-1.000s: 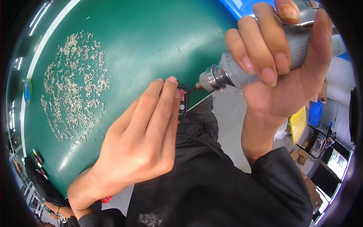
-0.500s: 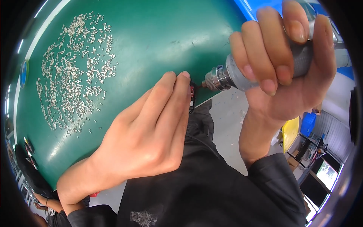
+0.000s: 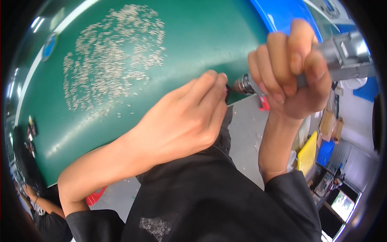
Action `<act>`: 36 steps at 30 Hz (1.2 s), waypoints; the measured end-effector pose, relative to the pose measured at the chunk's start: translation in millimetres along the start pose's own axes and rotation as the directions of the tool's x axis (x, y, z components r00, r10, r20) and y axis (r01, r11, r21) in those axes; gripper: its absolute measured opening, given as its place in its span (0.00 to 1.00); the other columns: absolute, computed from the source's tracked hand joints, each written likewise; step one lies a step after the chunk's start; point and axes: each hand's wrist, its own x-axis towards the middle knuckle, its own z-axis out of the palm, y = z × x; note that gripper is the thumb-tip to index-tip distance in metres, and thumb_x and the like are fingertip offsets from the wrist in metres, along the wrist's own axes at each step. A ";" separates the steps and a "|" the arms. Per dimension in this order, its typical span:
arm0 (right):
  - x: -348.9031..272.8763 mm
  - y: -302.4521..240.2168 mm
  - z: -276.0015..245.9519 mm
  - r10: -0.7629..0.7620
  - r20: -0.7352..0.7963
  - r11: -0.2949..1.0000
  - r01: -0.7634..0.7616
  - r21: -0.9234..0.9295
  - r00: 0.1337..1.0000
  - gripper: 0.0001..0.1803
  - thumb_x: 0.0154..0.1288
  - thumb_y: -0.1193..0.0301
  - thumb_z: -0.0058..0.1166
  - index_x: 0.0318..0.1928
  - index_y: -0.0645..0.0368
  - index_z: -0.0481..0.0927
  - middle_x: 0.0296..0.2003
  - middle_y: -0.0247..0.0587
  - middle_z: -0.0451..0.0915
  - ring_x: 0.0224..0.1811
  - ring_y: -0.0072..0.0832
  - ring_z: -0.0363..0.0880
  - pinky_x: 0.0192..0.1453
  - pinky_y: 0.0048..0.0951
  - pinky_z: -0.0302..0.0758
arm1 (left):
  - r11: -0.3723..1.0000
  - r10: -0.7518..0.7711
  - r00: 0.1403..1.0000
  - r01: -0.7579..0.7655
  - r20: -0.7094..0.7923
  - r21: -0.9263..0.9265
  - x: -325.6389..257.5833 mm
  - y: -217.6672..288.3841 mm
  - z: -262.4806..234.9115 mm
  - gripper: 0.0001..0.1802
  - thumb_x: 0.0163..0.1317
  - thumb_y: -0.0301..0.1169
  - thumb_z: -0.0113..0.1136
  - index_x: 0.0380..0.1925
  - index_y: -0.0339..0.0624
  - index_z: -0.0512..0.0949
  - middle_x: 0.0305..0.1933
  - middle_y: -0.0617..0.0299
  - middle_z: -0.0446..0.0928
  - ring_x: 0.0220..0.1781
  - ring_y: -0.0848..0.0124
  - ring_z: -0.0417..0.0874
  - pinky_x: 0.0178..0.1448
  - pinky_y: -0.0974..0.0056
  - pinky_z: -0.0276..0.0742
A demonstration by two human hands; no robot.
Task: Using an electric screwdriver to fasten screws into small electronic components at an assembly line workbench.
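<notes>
My right hand (image 3: pixel 288 74) is wrapped round a grey electric screwdriver (image 3: pixel 346 52), held nearly level. The screwdriver's metal nose points left at a small dark part (image 3: pixel 229 93) by the table's near edge. My left hand (image 3: pixel 181 115) is closed over that part, its fingers pressed together and hiding most of it. Whether the bit touches the part cannot be made out through the blur. Left of my hands, many small silvery screws (image 3: pixel 109 60) lie spread in a wide patch on the green table (image 3: pixel 193 36).
A blue bin (image 3: pixel 282 16) stands at the far right of the table. A round blue sticker (image 3: pixel 49 46) is near the left edge. Red objects (image 3: pixel 96 196) show below the table. Another person (image 3: pixel 48 218) is at the lower left. A yellow panel (image 3: pixel 307 153) stands at right.
The whole view has shifted, so the table and screws sit further right in the picture. My left hand also appears further right, and the screwdriver's nose remains close to it.
</notes>
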 end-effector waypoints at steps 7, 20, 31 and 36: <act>3.2 6.4 -2.2 -0.132 -0.037 0.962 0.137 0.237 0.991 0.08 0.72 0.65 0.46 0.37 0.55 0.68 0.15 0.25 0.63 0.12 0.17 0.64 0.20 0.22 0.63 | 0.997 0.045 0.998 -0.047 0.033 0.054 -24.0 -0.6 -21.1 0.21 0.48 0.26 0.57 0.42 0.22 0.75 0.48 0.41 0.77 0.52 0.53 0.79 0.54 0.59 0.79; -7.9 41.0 -0.2 -0.029 -0.461 0.829 0.279 0.484 0.887 0.09 0.72 0.67 0.44 0.35 0.58 0.65 0.15 0.29 0.60 0.13 0.18 0.58 0.26 0.24 0.62 | 0.305 -0.799 0.543 0.737 -0.260 0.603 -157.7 -16.1 -158.2 0.28 0.56 0.20 0.61 0.58 0.36 0.68 0.59 0.47 0.71 0.60 0.47 0.72 0.61 0.51 0.69; -22.2 44.7 8.9 0.035 -0.544 0.803 0.300 0.515 0.839 0.09 0.73 0.67 0.43 0.35 0.58 0.65 0.15 0.29 0.59 0.13 0.18 0.57 0.25 0.24 0.62 | 0.668 -0.613 0.724 0.689 -0.315 0.281 -117.3 -96.5 -128.0 0.09 0.57 0.19 0.61 0.38 0.34 0.80 0.40 0.54 0.80 0.40 0.58 0.82 0.44 0.62 0.76; -22.0 46.2 6.4 0.031 -0.561 0.799 0.317 0.511 0.827 0.09 0.73 0.67 0.43 0.35 0.58 0.65 0.15 0.28 0.59 0.13 0.17 0.57 0.25 0.24 0.62 | 0.662 -0.645 0.728 0.684 -0.232 0.307 -108.2 -116.0 -119.3 0.06 0.56 0.19 0.61 0.35 0.33 0.81 0.37 0.55 0.80 0.34 0.58 0.81 0.41 0.61 0.76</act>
